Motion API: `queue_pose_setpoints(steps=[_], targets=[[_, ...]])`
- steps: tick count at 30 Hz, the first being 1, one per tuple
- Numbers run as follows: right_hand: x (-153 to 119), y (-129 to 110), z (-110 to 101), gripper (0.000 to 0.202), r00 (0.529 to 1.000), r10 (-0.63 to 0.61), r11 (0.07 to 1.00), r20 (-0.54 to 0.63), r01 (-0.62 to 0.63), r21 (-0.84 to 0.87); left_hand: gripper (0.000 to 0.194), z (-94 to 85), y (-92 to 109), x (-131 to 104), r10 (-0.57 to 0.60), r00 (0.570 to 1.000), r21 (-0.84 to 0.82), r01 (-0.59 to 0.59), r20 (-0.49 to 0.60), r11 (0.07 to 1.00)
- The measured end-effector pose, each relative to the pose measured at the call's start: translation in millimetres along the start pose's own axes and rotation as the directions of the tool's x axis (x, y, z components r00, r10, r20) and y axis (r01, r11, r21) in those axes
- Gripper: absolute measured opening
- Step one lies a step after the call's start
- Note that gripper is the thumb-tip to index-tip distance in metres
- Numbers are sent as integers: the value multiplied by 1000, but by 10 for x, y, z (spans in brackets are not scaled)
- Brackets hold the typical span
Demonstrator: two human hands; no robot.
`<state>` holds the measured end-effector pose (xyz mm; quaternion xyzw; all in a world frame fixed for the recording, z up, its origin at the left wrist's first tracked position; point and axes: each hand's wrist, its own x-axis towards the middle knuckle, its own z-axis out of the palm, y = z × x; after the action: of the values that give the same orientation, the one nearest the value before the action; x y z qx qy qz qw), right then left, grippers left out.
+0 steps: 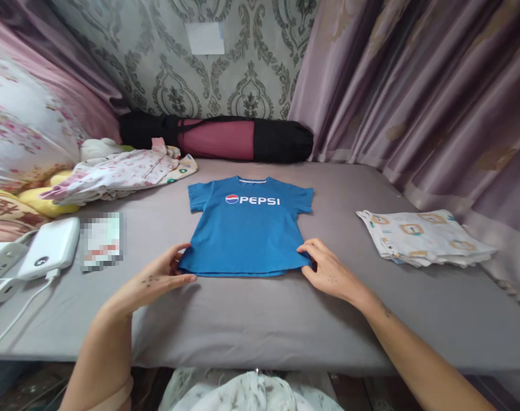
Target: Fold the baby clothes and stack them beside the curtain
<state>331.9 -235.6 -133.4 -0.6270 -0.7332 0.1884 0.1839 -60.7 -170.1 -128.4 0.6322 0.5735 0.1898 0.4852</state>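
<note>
A blue short-sleeved T-shirt (pixel 246 234) with a PEPSI print lies flat, front side up, its neckline away from me and its hem towards me. At the hem's left corner, my left hand (pixel 163 273) is closed on the cloth, the thumb along the bottom edge and the fingers at the side. My right hand (pixel 328 271) pinches the opposite corner of the hem between thumb and fingers. Some fingertips of both hands are hidden by the cloth or by the hands themselves.
Folded printed cloth (pixel 422 237) lies on the grey sheet (pixel 251 325) at right. To the left are a white power bank (pixel 49 245) with a cable, a blurred packet (pixel 101 241) and rumpled clothes (pixel 123 174). A long black-and-pink bag (pixel 217 138) lies along the wall.
</note>
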Motion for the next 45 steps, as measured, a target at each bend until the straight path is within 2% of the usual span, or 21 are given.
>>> queue_pose_setpoints(steps=[3, 6, 8, 12, 15, 19, 23, 28, 32, 34, 36, 39, 42, 45], targets=[[27, 10, 54, 32, 995, 34, 999, -91, -35, -7, 78, 78, -117, 10, 26, 996, -15, -27, -86, 1000], [44, -9, 109, 28, 985, 60, 997, -163, -68, -45, 73, 118, -145, 14, 30, 987, -5, -32, -160, 999], [48, -34, 135, 25, 979, 81, 992, -189, -98, -84, 74, 131, -140, -5, 55, 989, -20, -58, -137, 998], [26, -76, 142, 24, 969, 141, 963, -204, -182, -201, 80, 148, -145, -51, 93, 995, -78, -94, -21, 992], [-11, -89, 115, 24, 963, 181, 933, -199, -232, -276, 70, 166, -144, -48, 96, 995, -53, -98, -28, 994], [-60, -114, 75, 27, 969, 198, 908, -148, -238, -345, 53, 196, -93, -29, 96, 985, 1, -97, -143, 995], [-51, -160, 75, 22, 963, 245, 883, -111, -269, -385, 49, 264, -55, -1, 114, 975, 80, -101, -189, 992], [-3, -231, 98, 16, 947, 305, 847, -99, -317, -427, 49, 381, -52, 109, 150, 934, 276, -58, -324, 959], [-33, -330, -3, 27, 946, 321, 830, -50, -307, -466, 42, 323, -48, 130, 262, 908, 385, -125, -328, 914], [-62, -386, -82, 31, 949, 310, 819, -60, -298, -490, 40, 233, -61, 98, 293, 901, 435, -136, -319, 890], [-87, -426, -133, 32, 950, 299, 799, -90, -301, -521, 39, 148, -95, 63, 301, 890, 502, -96, -344, 859], [-102, -420, -111, 36, 962, 264, 788, -64, -254, -561, 40, 97, -190, 38, 327, 882, 603, -61, -341, 795], [-99, -326, -21, 43, 992, 127, 833, -6, -110, -543, 40, 117, -292, 32, 399, 883, 668, -143, -248, 731], [-96, -198, 35, 43, 998, -65, 875, 16, 65, -480, 39, 111, -335, 26, 533, 827, 707, -270, -177, 654]])
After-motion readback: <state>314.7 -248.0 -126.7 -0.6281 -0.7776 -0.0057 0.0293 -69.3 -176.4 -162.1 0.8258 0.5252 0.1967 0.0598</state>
